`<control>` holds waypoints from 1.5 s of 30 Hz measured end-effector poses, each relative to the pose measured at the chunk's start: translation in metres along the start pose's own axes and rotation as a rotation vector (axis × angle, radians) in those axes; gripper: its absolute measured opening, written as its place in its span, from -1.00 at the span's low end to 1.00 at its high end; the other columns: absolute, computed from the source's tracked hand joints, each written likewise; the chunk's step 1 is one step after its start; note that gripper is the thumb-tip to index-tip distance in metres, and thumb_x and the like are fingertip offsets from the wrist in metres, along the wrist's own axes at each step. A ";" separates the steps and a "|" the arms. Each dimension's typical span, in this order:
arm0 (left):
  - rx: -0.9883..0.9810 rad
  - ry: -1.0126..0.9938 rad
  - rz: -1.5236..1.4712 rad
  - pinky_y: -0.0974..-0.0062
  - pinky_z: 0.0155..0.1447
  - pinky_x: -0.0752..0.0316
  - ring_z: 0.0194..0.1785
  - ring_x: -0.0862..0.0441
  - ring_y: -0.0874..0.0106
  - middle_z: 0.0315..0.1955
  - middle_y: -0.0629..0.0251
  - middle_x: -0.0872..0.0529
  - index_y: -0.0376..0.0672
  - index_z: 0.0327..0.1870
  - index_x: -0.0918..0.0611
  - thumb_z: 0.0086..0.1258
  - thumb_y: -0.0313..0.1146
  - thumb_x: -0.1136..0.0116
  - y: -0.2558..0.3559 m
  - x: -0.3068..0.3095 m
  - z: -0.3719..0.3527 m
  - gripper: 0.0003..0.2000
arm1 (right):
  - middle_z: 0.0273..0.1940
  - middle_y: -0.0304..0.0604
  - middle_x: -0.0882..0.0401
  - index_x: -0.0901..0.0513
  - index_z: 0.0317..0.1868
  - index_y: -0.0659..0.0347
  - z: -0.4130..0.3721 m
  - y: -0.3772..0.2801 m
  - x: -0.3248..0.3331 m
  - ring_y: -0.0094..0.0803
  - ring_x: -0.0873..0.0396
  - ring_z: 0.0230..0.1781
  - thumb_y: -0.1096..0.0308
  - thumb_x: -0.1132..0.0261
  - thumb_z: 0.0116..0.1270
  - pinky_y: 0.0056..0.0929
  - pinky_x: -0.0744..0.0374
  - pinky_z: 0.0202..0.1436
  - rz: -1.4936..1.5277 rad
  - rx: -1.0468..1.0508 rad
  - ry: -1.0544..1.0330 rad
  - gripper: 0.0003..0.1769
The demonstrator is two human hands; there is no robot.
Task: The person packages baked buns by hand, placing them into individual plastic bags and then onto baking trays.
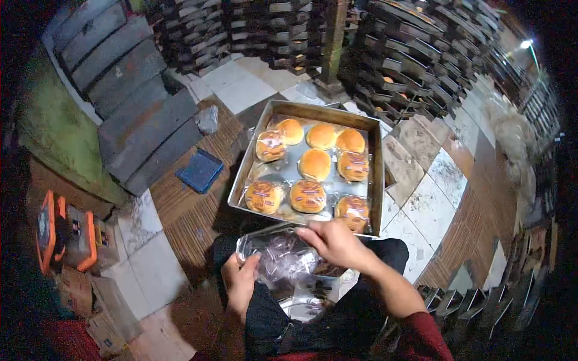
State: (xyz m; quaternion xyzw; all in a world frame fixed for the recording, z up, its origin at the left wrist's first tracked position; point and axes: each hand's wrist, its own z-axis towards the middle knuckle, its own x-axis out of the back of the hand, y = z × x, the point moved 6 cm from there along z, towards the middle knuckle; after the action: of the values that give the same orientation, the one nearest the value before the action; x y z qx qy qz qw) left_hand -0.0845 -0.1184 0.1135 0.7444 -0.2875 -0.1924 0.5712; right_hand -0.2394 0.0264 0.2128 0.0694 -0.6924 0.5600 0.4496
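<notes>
A clear plastic bag [283, 256] with dark printing lies across my lap. My left hand [241, 278] grips its left edge between thumb and fingers. My right hand [334, 243] is closed at the bag's upper right edge, close to the tray's front rim; its fingertips are pressed together on the plastic. Just beyond both hands is a metal tray [245, 174] holding several round buns. Some are in printed clear wrappers, such as the front left bun [263, 197]; others, such as the middle bun [315, 165], show bare golden tops.
A blue plastic tray [200, 171] and a crumpled clear bag [207, 120] lie on the floor left of the metal tray. Farther left are grey stacked trays [147, 132] and an orange-edged case [75, 234]. Dark stacked racks [415, 54] stand behind.
</notes>
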 end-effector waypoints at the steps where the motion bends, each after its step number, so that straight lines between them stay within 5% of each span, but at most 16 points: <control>1: 0.017 0.013 -0.005 0.66 -0.50 -0.36 -0.60 -0.49 0.60 -0.63 0.35 -0.59 -0.29 -0.48 -0.53 0.24 -0.44 -0.13 -0.002 -0.001 0.004 -0.87 | -0.53 0.14 -0.49 -0.53 -0.43 0.30 0.013 0.021 -0.001 0.07 -0.50 -0.48 0.20 -0.07 0.32 -0.14 -0.44 -0.43 0.058 -0.101 0.123 -0.68; 3: 0.029 0.003 -0.120 0.66 -0.47 -0.39 -0.59 -0.49 0.59 -0.62 0.37 -0.58 -0.29 -0.47 -0.53 0.30 -0.44 -0.07 -0.008 -0.004 0.010 -0.86 | -0.50 0.15 -0.52 -0.53 -0.38 0.37 0.068 0.078 -0.002 0.01 -0.53 -0.45 0.23 -0.06 0.32 -0.23 -0.46 -0.35 0.317 -0.145 0.309 -0.68; 8: 0.036 -0.027 -0.599 0.54 -0.42 -0.49 -0.53 -0.56 0.49 -0.52 0.23 -0.62 -0.32 -0.37 -0.53 0.39 -0.24 0.04 -0.053 -0.009 0.036 -0.72 | -0.35 0.35 -0.53 -0.34 -0.04 0.54 0.172 0.212 0.004 0.20 -0.53 -0.27 -0.06 -0.13 0.22 -0.05 -0.49 -0.20 -0.371 -0.520 0.424 -0.31; 12: 0.044 -0.038 -0.658 0.35 -0.26 -0.52 -0.39 -0.60 0.33 -0.46 0.17 -0.62 -0.29 -0.25 -0.50 0.38 -0.04 0.11 -0.059 -0.011 0.043 -0.60 | -0.44 0.31 -0.54 -0.54 -0.38 0.52 0.190 0.267 0.004 0.16 -0.55 -0.30 -0.20 -0.17 0.12 -0.11 -0.49 -0.21 -0.213 -0.686 0.217 -0.28; 16: 0.101 -0.115 -0.585 0.50 -0.13 -0.51 -0.29 -0.61 0.44 -0.37 0.23 -0.65 -0.34 -0.17 -0.53 0.46 -0.15 0.24 -0.075 -0.014 0.048 -0.61 | -0.33 0.20 -0.55 -0.44 -0.06 0.45 0.174 0.193 -0.006 -0.01 -0.55 -0.24 -0.15 -0.24 0.08 -0.20 -0.51 -0.21 -0.463 -0.341 0.379 -0.27; 21: 0.036 -0.165 -0.414 0.58 -0.10 -0.46 -0.22 -0.57 0.54 -0.27 0.27 -0.64 -0.32 -0.15 -0.55 0.44 -0.21 0.14 -0.072 -0.017 0.045 -0.68 | -0.10 -0.06 -0.53 -0.38 0.07 0.34 0.131 0.163 -0.002 -0.33 -0.56 -0.18 0.10 -0.11 0.27 -0.32 -0.52 -0.02 1.258 -0.544 0.328 -0.49; 22: 0.025 -0.170 -0.422 0.58 -0.10 -0.46 -0.22 -0.57 0.54 -0.27 0.27 -0.64 -0.32 -0.15 -0.55 0.44 -0.21 0.14 -0.070 -0.018 0.044 -0.68 | -0.07 -0.09 -0.50 -0.38 0.05 0.31 0.116 0.148 0.002 -0.34 -0.53 -0.12 0.07 -0.09 0.28 -0.30 -0.50 0.02 1.333 -0.467 0.308 -0.50; 25: -0.195 -0.136 -0.067 0.64 -0.06 -0.40 -0.14 -0.51 0.58 -0.23 0.31 -0.62 -0.30 -0.07 -0.52 0.42 -0.34 0.08 -0.053 -0.017 0.041 -0.77 | -0.03 -0.11 -0.48 -0.37 0.09 0.28 0.059 0.084 0.007 -0.38 -0.48 -0.07 0.06 -0.19 0.24 -0.38 -0.45 0.05 0.894 -0.440 0.288 -0.45; 30: -0.176 -0.406 -0.232 0.58 -0.03 -0.38 -0.10 -0.46 0.54 -0.09 0.28 -0.51 -0.25 0.10 -0.37 0.33 -0.41 -0.05 -0.030 -0.028 0.013 -0.66 | -0.01 -0.07 -0.45 -0.32 0.11 0.34 -0.029 0.038 -0.047 -0.31 -0.44 -0.01 0.20 -0.33 0.13 -0.38 -0.40 0.09 0.373 -0.309 0.083 -0.38; 32: -0.547 0.063 0.186 0.56 -0.01 -0.37 -0.10 -0.43 0.49 -0.10 0.24 -0.48 -0.23 0.11 -0.35 0.32 -0.39 -0.07 0.008 -0.007 -0.005 -0.64 | -0.04 -0.12 -0.49 -0.33 0.12 0.34 -0.055 0.046 -0.064 -0.38 -0.44 -0.02 0.22 -0.31 0.15 -0.39 -0.39 0.10 1.007 -0.461 0.248 -0.40; 34: -0.343 0.376 -0.053 0.49 -0.02 -0.35 -0.12 -0.40 0.46 -0.12 0.20 -0.45 -0.18 0.23 -0.15 0.32 -0.31 -0.08 0.022 0.012 -0.021 -0.47 | 0.01 -0.11 -0.43 -0.29 0.13 0.31 -0.075 0.045 -0.067 -0.31 -0.45 0.00 0.37 -0.28 0.15 -0.33 -0.44 0.07 1.236 -0.395 0.504 -0.45; 36: -0.143 0.198 -0.376 0.48 -0.04 -0.35 -0.11 -0.39 0.47 -0.06 0.19 -0.41 -0.15 0.27 -0.06 0.34 -0.22 -0.05 0.026 0.001 -0.044 -0.42 | 0.03 -0.10 -0.41 -0.28 0.13 0.31 -0.088 0.011 -0.062 -0.30 -0.45 0.00 0.35 -0.25 0.19 -0.33 -0.43 0.09 1.127 -0.194 0.685 -0.47; 38: 0.010 0.009 -0.648 0.46 0.01 -0.39 -0.04 -0.39 0.45 0.13 0.21 -0.29 -0.08 0.31 0.02 0.37 -0.14 0.03 0.028 -0.021 -0.062 -0.39 | 0.13 0.04 -0.32 -0.27 0.15 0.38 -0.111 -0.008 -0.090 -0.22 -0.38 0.08 0.26 -0.26 0.17 -0.30 -0.32 0.17 0.750 -0.110 0.513 -0.40; 40: 0.074 -0.215 -0.803 0.37 0.12 -0.35 0.12 -0.31 0.37 0.25 0.21 -0.18 -0.09 0.35 0.08 0.36 -0.16 0.01 0.026 -0.024 -0.056 -0.34 | 0.21 0.23 -0.18 -0.19 0.21 0.41 -0.116 -0.075 -0.095 0.00 -0.23 0.22 0.18 -0.30 0.13 -0.18 -0.18 0.28 0.344 0.286 0.261 -0.25; 44: -0.358 -0.507 -0.471 0.39 0.33 -0.06 0.31 -0.07 0.33 0.34 0.20 0.04 -0.17 0.36 0.18 0.20 -0.17 -0.21 0.093 -0.041 -0.096 -0.12 | 0.30 0.24 0.01 0.05 0.32 0.39 -0.133 -0.070 -0.100 0.08 -0.01 0.33 -0.04 -0.24 0.13 -0.16 -0.01 0.37 0.414 0.398 0.163 -0.03; 45: -0.425 -0.614 -0.340 0.35 0.38 0.06 0.37 0.05 0.30 0.36 0.18 0.15 -0.19 0.36 0.25 0.11 -0.13 -0.30 0.068 -0.054 -0.105 0.02 | 0.31 0.17 0.00 0.05 0.33 0.36 -0.127 -0.071 -0.082 0.01 -0.04 0.32 -0.01 -0.27 0.11 -0.19 -0.04 0.36 0.809 0.215 0.168 -0.03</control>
State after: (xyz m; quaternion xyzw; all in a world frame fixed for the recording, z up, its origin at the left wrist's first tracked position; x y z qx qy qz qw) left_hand -0.0757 -0.0185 0.2054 0.5545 -0.2714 -0.5525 0.5600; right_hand -0.0791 0.0739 0.2018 -0.2071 -0.5626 0.7639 0.2388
